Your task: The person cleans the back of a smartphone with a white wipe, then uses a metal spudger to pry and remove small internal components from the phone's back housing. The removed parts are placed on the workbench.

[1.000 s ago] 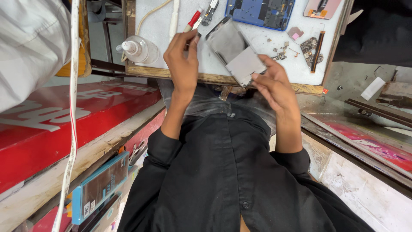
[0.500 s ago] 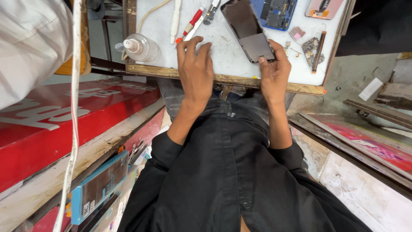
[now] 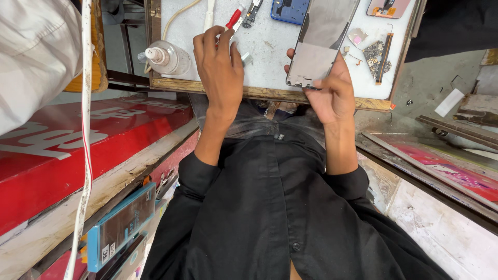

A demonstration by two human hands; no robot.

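Grey phone panel [image 3: 321, 44] is being gripped at its lower edge by the right hand [image 3: 332, 93], above the white work board [image 3: 270, 46]. A red-handled tool [image 3: 233, 18] is being touched by the left hand [image 3: 220, 67], fingers loosely curled over it.

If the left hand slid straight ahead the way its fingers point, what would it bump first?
Most likely the red-handled tool, lying just past the left hand fingertips on the white worktop; they may already touch it.

Bare tabletop [image 3: 270, 46] between both hands; bottle [image 3: 168, 58] crowds the left.
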